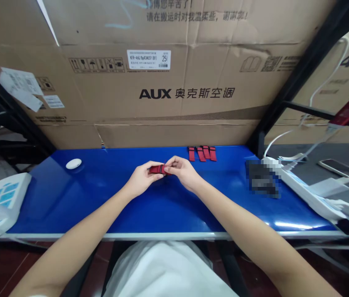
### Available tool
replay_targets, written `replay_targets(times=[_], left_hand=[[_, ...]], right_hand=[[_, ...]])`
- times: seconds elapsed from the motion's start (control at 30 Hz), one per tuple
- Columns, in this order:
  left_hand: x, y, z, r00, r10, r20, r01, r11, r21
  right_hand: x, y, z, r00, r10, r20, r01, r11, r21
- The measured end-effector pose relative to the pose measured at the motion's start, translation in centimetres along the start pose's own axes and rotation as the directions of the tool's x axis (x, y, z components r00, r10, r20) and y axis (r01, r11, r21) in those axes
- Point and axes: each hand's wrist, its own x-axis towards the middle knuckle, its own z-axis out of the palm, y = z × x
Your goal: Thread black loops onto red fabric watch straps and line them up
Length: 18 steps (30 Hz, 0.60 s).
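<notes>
Over the middle of the blue tabletop [100, 206], both hands meet on a small red strap with a black buckle-like piece [156, 169]. Thumb and fingers of my left hand [139, 180] are closed round its left part. At the right end, my right hand [184, 171] pinches it beside the black piece; the fingertips cover that end. Several similar red straps with black ends [202, 154] lie side by side at the table's back edge, right of my hands.
A tall cardboard box [115, 103] stands behind the table between black frame posts. On the right are a white power strip [307, 192] with cables and a blurred dark item [261, 177]. At left lie a white oval object [73, 163] and a white socket block [13, 198].
</notes>
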Motion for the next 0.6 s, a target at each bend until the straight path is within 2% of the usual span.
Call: replay_targets(times=[0.13, 0.37, 0.43, 0.5, 0.57, 0.6], left_hand=[[-0.24, 0.26, -0.15, 0.998, 0.058, 0.002, -0.058, 0.989, 0.140], [-0.31, 0.68, -0.38, 0.990, 0.141, 0.029, -0.141, 0.900, 0.413], [-0.19, 0.59, -0.44, 0.988, 0.155, 0.009, -0.143, 0.889, 0.436], [-0.05, 0.37, -0.49, 0.989, 0.143, -0.045, -0.110, 0.895, 0.433], [0.05, 0.10, -0.52, 0.991, 0.099, -0.094, -0.049, 0.901, 0.431], [0.08, -0.02, -0.52, 0.991, 0.072, -0.109, -0.018, 0.901, 0.434]], right_hand=[[-0.14, 0.11, -0.04, 0.998, 0.060, 0.010, -0.060, 0.998, -0.016], [-0.21, 0.57, -0.16, 0.986, 0.163, 0.039, -0.158, 0.982, -0.099], [-0.20, 0.50, -0.35, 0.995, 0.092, 0.034, -0.082, 0.973, -0.213], [-0.28, 0.20, -0.55, 0.995, -0.085, 0.054, 0.099, 0.918, -0.385], [-0.45, -0.16, -0.68, 0.954, -0.253, 0.159, 0.299, 0.795, -0.528], [-0.54, -0.29, -0.69, 0.927, -0.300, 0.227, 0.376, 0.734, -0.565]])
